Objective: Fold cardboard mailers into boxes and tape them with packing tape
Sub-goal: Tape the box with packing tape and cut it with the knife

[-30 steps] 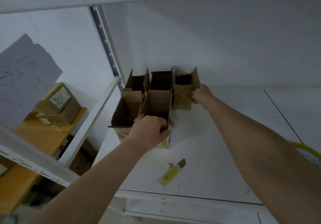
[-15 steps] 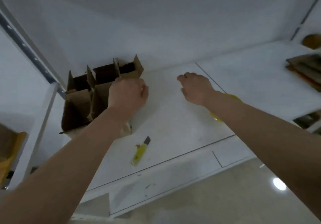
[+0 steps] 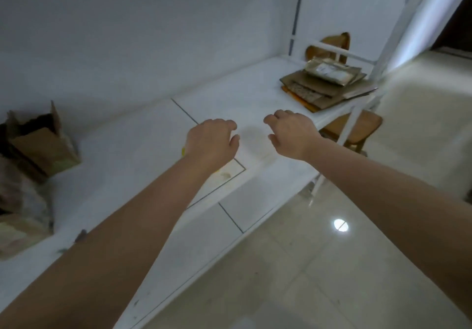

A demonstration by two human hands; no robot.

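Change: since the earlier frames I see my view swing right; the left hand point(image 3: 210, 141) has let go of the folded boxes point(image 3: 38, 155) and both hands have travelled along the shelf point(image 3: 132, 149), so the boxes now sit out at 9 o'clock.
Left hand: over the white shelf near centre, palm down, fingers loosely curled with the thumb point(image 3: 233, 142) apart. It holds nothing; I cannot tell whether the fingertips touch the surface.
Right hand: right hand point(image 3: 293, 134) at about 2 o'clock from the left one, close beside it, fingers loosely bent and spread, empty. It reaches toward 1 o'clock.
Folded boxes: brown, flaps up and open at the top, clustered at the left edge against the back wall, well apart from both hands.
Flat mailers: a stack of flat cardboard point(image 3: 324, 86) lies at 1 o'clock on the far end of the shelf, beyond the right hand and not touched.
Yellow object: a sliver of something yellow point(image 3: 183, 151) shows just left of my left wrist; too hidden to identify.
Chair: a wooden chair point(image 3: 357, 129) stands behind the shelf frame at 2 o'clock.
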